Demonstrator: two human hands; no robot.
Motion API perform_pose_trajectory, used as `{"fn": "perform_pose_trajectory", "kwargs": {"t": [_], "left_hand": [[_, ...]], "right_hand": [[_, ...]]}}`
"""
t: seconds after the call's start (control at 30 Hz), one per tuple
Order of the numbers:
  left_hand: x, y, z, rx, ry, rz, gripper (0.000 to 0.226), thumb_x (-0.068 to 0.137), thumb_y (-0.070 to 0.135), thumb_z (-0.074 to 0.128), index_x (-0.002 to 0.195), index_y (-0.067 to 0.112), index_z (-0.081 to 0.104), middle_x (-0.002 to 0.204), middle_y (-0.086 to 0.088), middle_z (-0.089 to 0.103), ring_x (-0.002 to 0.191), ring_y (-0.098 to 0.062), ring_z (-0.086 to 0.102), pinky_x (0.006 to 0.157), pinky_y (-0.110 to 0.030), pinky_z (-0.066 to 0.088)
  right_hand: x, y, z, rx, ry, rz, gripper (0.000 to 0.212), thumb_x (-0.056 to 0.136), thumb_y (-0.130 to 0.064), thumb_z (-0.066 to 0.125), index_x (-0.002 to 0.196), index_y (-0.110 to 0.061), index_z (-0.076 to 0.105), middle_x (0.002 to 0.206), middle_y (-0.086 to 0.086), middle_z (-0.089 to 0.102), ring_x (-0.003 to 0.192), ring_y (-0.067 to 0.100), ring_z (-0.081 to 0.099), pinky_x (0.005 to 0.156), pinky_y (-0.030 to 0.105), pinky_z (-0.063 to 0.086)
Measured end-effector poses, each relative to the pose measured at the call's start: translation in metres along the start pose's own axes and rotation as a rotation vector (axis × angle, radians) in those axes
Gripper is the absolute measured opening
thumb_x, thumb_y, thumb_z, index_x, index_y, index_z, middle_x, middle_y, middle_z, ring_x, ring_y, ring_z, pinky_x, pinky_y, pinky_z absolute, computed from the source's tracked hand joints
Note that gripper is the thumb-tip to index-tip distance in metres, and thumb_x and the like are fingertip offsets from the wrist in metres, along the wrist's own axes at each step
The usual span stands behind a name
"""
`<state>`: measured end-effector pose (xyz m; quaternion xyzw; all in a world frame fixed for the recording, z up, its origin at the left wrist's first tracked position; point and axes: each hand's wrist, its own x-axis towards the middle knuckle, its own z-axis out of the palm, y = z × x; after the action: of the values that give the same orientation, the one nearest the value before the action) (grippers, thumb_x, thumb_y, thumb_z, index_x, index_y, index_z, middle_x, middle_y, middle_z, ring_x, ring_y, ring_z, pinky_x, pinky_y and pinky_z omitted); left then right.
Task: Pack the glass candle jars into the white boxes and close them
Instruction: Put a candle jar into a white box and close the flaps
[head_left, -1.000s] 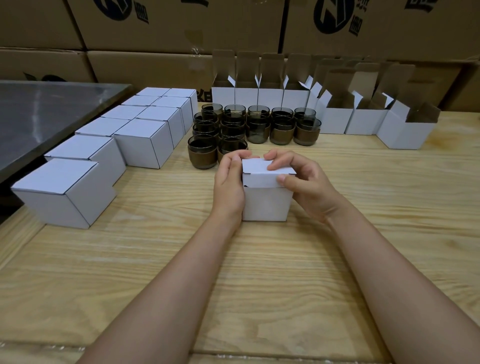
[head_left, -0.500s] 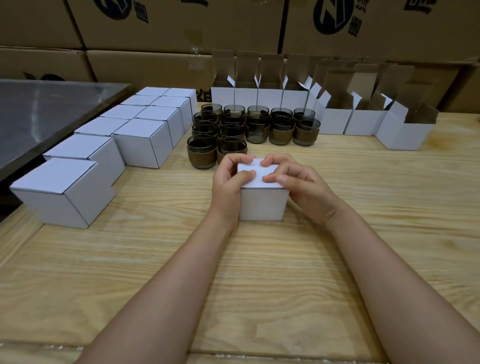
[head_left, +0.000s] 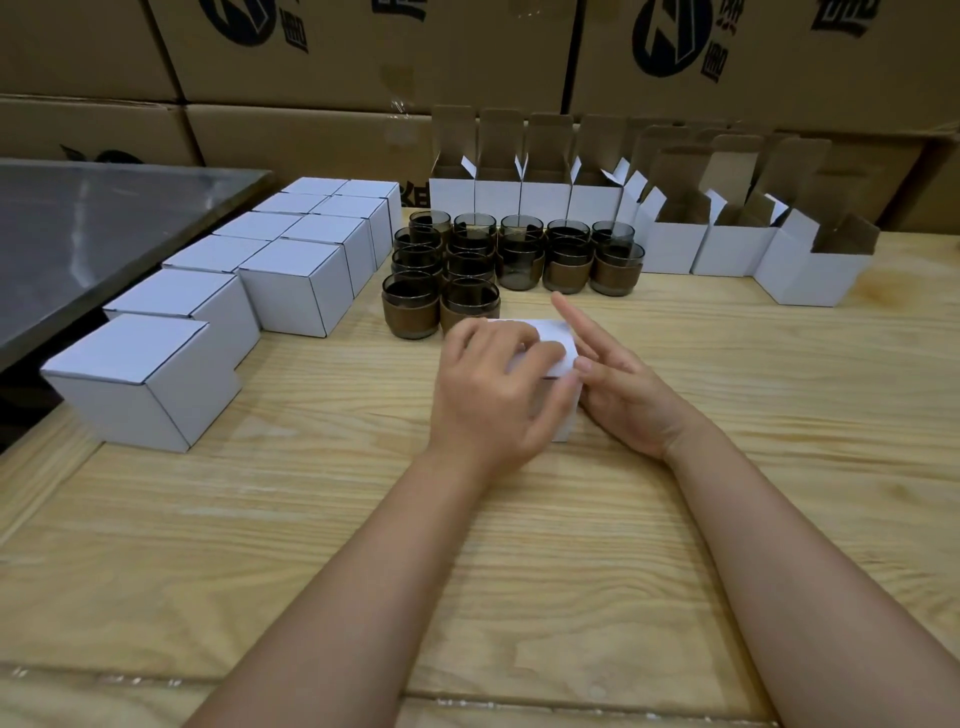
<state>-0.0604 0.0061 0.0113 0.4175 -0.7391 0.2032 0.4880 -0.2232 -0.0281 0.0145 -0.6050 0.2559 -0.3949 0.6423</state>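
1. Head view, nearest field: two bare forearms reach forward over the wooden counter (head_left: 519, 597) and meet at a single white box (head_left: 557, 336) standing just in front of the jars.
2. Left hand (head_left: 493, 389): draped over the box, fingers curled across the lid and thumb on the near face. This grip probably presses the lid flat and steadies the box for lifting.
3. Right hand (head_left: 623, 395): set against the right side of the box, thumb tip touching the lid's right edge. The index finger (head_left: 569, 317) is straight and raised clear of the lid, so this hand appears slack, not gripping. How its other fingers lie cannot be told.
4. Box contents: hidden; the lid looks seated, suggesting the closing step is all but done.
5. Glass candle jars (head_left: 519, 260): clustered upright just beyond the box, within easy reach for the next fill.
6. Closed boxes (head_left: 296, 286): ranked in two rows at the left, a likely destination for the held box.
7. Open boxes (head_left: 675, 249): lined along the rear with flaps upright, ready to receive jars.
8. Brown cartons (head_left: 363, 47): stacked behind, forming the backdrop.
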Motion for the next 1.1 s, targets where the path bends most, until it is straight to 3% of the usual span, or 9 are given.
{"fn": "perform_pose_trajectory", "kwargs": {"t": [0.07, 0.17, 0.3, 0.4, 0.53, 0.63, 0.8, 1.1], "left_hand": [[0.001, 0.004, -0.001, 0.166, -0.059, 0.012, 0.042, 0.084, 0.049, 0.059, 0.078, 0.009, 0.069, 0.081, -0.008, 0.063, 0.073, -0.026, 0.062, 0.087, -0.040, 0.043], [0.003, -0.003, -0.010, 0.344, -0.107, 0.002, 0.050, 0.076, 0.058, 0.065, 0.073, 0.008, 0.062, 0.076, -0.008, 0.061, 0.069, -0.026, 0.060, 0.084, -0.040, 0.049], [0.004, -0.027, -0.029, 0.479, -0.155, -0.135, 0.030, 0.069, 0.035, 0.069, 0.077, 0.007, 0.058, 0.076, -0.009, 0.060, 0.067, -0.027, 0.059, 0.079, -0.037, 0.049], [-0.008, -0.058, -0.048, 0.530, -0.153, -0.215, 0.023, 0.071, 0.025, 0.064, 0.078, 0.005, 0.055, 0.078, -0.014, 0.060, 0.068, -0.031, 0.059, 0.071, -0.036, 0.046], [-0.018, -0.094, -0.064, 0.514, -0.096, -0.405, 0.022, 0.075, 0.024, 0.057, 0.080, 0.003, 0.054, 0.084, -0.017, 0.059, 0.074, -0.035, 0.056, 0.078, -0.041, 0.037], [-0.021, -0.115, -0.068, 0.496, -0.099, -0.442, 0.027, 0.079, 0.027, 0.050, 0.086, 0.002, 0.054, 0.087, -0.019, 0.060, 0.080, -0.037, 0.056, 0.078, -0.043, 0.038], [-0.026, -0.141, -0.073, 0.479, -0.076, -0.439, 0.022, 0.089, 0.020, 0.054, 0.098, 0.000, 0.055, 0.094, -0.019, 0.060, 0.089, -0.038, 0.053, 0.093, -0.045, 0.035], [-0.026, -0.152, -0.075, 0.562, -0.227, -0.531, 0.029, 0.093, 0.009, 0.052, 0.115, -0.010, 0.050, 0.118, -0.032, 0.050, 0.113, -0.047, 0.045, 0.109, -0.055, 0.026]], "right_hand": [[0.001, -0.001, 0.000, 0.012, 0.048, 0.043, 0.066, 0.082, -0.036, 0.059, 0.142, -0.040, 0.031, 0.143, 0.015, 0.046, 0.128, 0.023, 0.049, 0.109, 0.040, 0.037], [0.004, -0.001, -0.004, 0.174, 0.171, 0.100, 0.101, 0.057, -0.056, 0.080, 0.142, -0.028, 0.036, 0.140, 0.013, 0.047, 0.128, 0.025, 0.047, 0.111, 0.041, 0.034], [0.006, 0.002, -0.007, 0.218, 0.191, 0.109, 0.066, 0.083, -0.040, 0.051, 0.144, -0.021, 0.034, 0.139, 0.018, 0.048, 0.132, 0.030, 0.042, 0.112, 0.044, 0.033], [0.006, 0.001, -0.009, 0.253, 0.190, 0.109, 0.070, 0.078, -0.036, 0.059, 0.142, -0.018, 0.038, 0.139, 0.020, 0.048, 0.131, 0.031, 0.045, 0.107, 0.042, 0.039], [0.007, 0.001, -0.009, 0.242, 0.188, 0.116, 0.065, 0.079, -0.031, 0.051, 0.141, -0.017, 0.040, 0.138, 0.020, 0.050, 0.129, 0.031, 0.047, 0.108, 0.042, 0.038], [0.007, 0.001, -0.008, 0.242, 0.183, 0.121, 0.063, 0.080, -0.031, 0.051, 0.140, -0.017, 0.041, 0.137, 0.021, 0.050, 0.128, 0.032, 0.048, 0.107, 0.042, 0.039], [0.008, 0.002, -0.010, 0.242, 0.172, 0.119, 0.057, 0.080, -0.030, 0.052, 0.136, -0.021, 0.046, 0.135, 0.020, 0.052, 0.127, 0.032, 0.049, 0.107, 0.041, 0.039], [0.007, 0.002, -0.010, 0.240, 0.175, 0.123, 0.056, 0.081, -0.028, 0.053, 0.136, -0.017, 0.047, 0.133, 0.020, 0.054, 0.126, 0.032, 0.050, 0.106, 0.040, 0.041]]}}
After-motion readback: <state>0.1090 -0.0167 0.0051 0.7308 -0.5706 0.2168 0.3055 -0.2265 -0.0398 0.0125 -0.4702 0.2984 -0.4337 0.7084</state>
